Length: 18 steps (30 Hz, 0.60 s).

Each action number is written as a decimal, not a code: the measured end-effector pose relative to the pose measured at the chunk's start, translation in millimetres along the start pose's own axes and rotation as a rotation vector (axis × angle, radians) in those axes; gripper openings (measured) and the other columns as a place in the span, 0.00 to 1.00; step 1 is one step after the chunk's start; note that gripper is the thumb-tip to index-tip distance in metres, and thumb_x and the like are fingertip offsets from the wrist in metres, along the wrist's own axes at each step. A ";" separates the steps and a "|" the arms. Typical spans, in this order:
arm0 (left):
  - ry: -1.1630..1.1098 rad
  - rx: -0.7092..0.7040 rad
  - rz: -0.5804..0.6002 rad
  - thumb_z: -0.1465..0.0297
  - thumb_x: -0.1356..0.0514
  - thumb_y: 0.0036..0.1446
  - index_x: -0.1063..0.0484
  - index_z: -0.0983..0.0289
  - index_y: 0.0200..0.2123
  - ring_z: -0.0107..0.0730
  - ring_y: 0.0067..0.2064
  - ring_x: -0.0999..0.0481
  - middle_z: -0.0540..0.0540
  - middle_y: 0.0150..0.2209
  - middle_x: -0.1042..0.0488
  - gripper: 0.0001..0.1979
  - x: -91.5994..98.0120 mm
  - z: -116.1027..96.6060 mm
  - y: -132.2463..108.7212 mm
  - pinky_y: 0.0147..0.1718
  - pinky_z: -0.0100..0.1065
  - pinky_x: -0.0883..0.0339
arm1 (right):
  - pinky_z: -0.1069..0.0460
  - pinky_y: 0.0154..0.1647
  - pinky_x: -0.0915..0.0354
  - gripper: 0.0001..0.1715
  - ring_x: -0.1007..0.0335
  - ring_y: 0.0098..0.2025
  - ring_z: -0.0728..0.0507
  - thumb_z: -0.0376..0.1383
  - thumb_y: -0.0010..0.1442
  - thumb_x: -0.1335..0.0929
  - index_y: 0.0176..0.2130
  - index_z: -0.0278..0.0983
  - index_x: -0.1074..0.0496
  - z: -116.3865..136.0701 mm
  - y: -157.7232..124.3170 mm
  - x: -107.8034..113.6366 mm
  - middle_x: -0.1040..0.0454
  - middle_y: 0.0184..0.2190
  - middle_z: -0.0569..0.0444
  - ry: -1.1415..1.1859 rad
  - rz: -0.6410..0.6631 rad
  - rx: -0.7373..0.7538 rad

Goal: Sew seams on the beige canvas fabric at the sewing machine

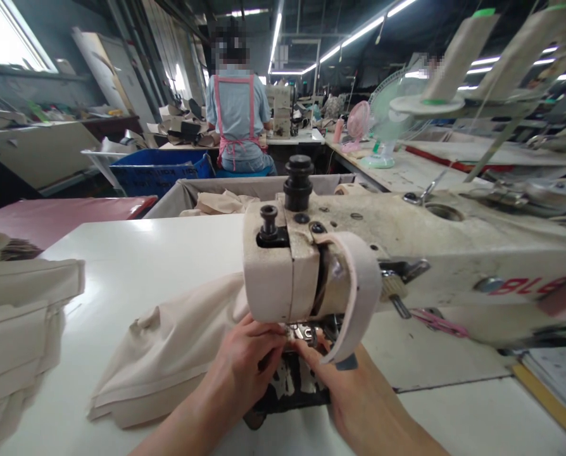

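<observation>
A beige fabric piece (pixel 183 342) lies folded in layers on the white table, its far end running under the head of a sewing machine (pixel 268 272). My left hand (pixel 247 358) is closed at the fabric's edge, fingers bent and tips beside the metal presser foot (pixel 304 332). On the foot's other side is my right hand (pixel 342 380), its index finger reaching toward the foot. The machine's pale curved strap (pixel 366 285) covers part of that hand, so its other fingers are hidden. The needle cannot be made out.
Stacked beige fabric pieces (pixel 17 342) lie at the left. Behind the table stands a grey-lined bin (pixel 169 199) with fabric inside, near a blue crate (pixel 157 168). A person (pixel 238 111) in a pink apron sits ahead. Thread cones (pixel 461 57) and pink-handled snips (pixel 439 322) are at right.
</observation>
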<state>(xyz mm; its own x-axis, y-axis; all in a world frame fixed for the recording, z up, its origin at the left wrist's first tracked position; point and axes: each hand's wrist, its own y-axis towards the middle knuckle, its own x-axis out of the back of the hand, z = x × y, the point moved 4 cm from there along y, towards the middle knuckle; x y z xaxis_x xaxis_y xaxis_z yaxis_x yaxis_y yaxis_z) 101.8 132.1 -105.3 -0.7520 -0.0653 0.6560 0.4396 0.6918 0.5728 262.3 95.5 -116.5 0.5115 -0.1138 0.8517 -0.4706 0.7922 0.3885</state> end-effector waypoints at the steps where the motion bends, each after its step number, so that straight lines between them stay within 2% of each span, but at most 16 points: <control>1: 0.015 0.003 -0.005 0.78 0.45 0.54 0.29 0.63 0.24 0.32 0.33 0.24 0.53 0.29 0.23 0.09 0.4 0.8 1.4 0.32 0.29 0.31 | 0.44 0.41 0.32 0.36 0.32 0.45 0.36 0.19 0.52 0.41 0.57 0.41 0.33 0.6 0.1 0.8 0.27 0.44 0.45 0.000 -0.005 -0.006; 5: 0.064 0.028 -0.022 0.78 0.44 0.54 0.30 0.64 0.21 0.32 0.30 0.25 0.53 0.24 0.25 0.11 0.5 5.9 5.8 0.28 0.28 0.34 | 0.43 0.45 0.32 0.38 0.34 0.48 0.36 0.18 0.52 0.42 0.57 0.40 0.34 2.0 -1.8 4.7 0.29 0.46 0.44 0.051 0.014 -0.015; 10: 0.098 0.036 -0.041 0.77 0.43 0.55 0.27 0.64 0.23 0.31 0.26 0.26 0.53 0.23 0.25 0.10 0.1 8.6 7.3 0.25 0.27 0.35 | 0.41 0.47 0.31 0.29 0.34 0.47 0.36 0.19 0.48 0.41 0.47 0.36 0.29 -0.9 -5.9 8.3 0.31 0.45 0.42 0.160 0.033 -0.073; 15: 0.136 0.051 -0.057 0.77 0.44 0.53 0.27 0.64 0.22 0.35 0.28 0.26 0.54 0.23 0.26 0.11 0.9 10.1 10.9 0.27 0.30 0.34 | 0.40 0.48 0.32 0.25 0.34 0.46 0.35 0.19 0.47 0.41 0.41 0.34 0.28 2.1 -5.6 10.0 0.30 0.43 0.41 0.177 0.026 -0.099; 18: 0.159 0.061 -0.056 0.76 0.44 0.54 0.26 0.64 0.24 0.37 0.31 0.24 0.55 0.26 0.24 0.09 0.0 13.6 11.8 0.30 0.33 0.32 | 0.39 0.47 0.33 0.27 0.35 0.46 0.34 0.19 0.46 0.41 0.43 0.34 0.28 2.9 -6.5 9.7 0.30 0.42 0.41 0.182 0.030 -0.096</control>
<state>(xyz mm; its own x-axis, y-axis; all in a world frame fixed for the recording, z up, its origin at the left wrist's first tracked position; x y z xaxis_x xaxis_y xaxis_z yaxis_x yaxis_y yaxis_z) 100.4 150.0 -105.2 -0.6851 -0.2150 0.6960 0.3649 0.7256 0.5834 268.3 87.5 -109.8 0.6241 0.0141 0.7812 -0.4215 0.8479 0.3215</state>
